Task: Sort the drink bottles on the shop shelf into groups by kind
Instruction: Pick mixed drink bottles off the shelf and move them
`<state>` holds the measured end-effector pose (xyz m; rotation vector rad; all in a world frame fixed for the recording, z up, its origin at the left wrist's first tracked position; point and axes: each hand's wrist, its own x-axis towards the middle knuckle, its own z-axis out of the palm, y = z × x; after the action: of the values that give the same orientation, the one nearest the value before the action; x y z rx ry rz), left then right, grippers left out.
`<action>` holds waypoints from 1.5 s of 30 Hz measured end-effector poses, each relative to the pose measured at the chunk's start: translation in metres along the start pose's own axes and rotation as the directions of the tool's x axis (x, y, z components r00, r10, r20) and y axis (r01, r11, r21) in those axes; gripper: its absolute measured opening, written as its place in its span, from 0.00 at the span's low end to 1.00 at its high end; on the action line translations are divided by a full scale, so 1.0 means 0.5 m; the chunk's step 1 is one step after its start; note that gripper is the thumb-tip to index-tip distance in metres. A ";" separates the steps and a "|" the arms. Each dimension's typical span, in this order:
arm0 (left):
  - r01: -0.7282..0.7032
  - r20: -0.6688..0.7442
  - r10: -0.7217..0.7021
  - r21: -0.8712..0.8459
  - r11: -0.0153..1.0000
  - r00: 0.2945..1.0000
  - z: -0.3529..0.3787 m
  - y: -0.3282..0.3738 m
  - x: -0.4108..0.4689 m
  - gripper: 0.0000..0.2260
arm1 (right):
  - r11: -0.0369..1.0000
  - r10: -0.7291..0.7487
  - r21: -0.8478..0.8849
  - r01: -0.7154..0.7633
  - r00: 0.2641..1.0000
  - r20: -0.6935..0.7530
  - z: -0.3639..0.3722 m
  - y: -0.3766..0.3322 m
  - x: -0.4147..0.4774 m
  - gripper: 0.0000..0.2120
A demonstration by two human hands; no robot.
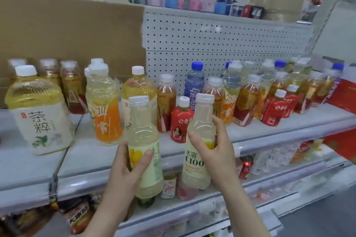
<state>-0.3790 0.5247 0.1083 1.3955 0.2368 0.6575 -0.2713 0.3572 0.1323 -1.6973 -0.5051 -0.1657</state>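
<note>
My left hand (126, 167) grips a pale lemon drink bottle (143, 134) with a yellow fruit label, held upright in front of the shelf. My right hand (215, 152) grips a second pale bottle (199, 138) marked C100, tilted slightly left. Both bottles hang in the air before the grey shelf (269, 131). Behind them stand a small red-labelled bottle (181, 121), an orange-labelled bottle (104, 109), amber tea bottles (166, 102) and a blue-capped bottle (194, 81). A big yellow tea bottle (38, 111) stands at the left.
Mixed bottles crowd the shelf's right part (279, 90). A white pegboard (221, 40) and brown cardboard (67, 31) back the shelf. The lower shelf (250, 163) holds cans and bottles. A red box (344, 94) sits at the far right.
</note>
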 end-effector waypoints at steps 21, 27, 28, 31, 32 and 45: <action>-0.090 0.011 0.090 0.056 0.994 0.996 0.391 -0.065 0.062 0.21 | 0.892 -0.081 -0.451 -0.020 0.976 -0.202 -0.410 0.142 0.271 0.35; -0.101 -0.075 0.106 0.061 0.993 0.992 0.438 -0.079 0.042 0.23 | 0.891 -0.092 -0.450 0.064 0.995 -0.041 -0.388 0.177 0.344 0.36; -0.104 -0.091 0.109 0.065 0.992 0.990 0.440 -0.081 0.040 0.25 | 0.897 -0.090 -0.434 0.078 0.996 -0.008 -0.376 0.177 0.345 0.36; -0.108 -0.133 0.118 0.077 0.991 0.984 0.440 -0.083 0.037 0.28 | 0.908 -0.122 -0.393 0.144 0.989 0.080 -0.336 0.173 0.346 0.36; -0.110 -0.146 0.122 0.088 0.990 0.982 0.438 -0.084 0.037 0.29 | 0.914 -0.123 -0.376 0.152 0.987 0.100 -0.323 0.170 0.348 0.36; -0.085 -0.148 0.107 0.144 0.986 0.983 0.427 -0.086 0.031 0.30 | 0.882 -0.318 -0.408 0.236 0.937 -0.146 -0.346 0.147 0.409 0.33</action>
<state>-0.2422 0.3547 0.1102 1.4963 0.3452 0.8447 -0.0285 0.2302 0.1787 -1.9538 -0.5840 -0.6871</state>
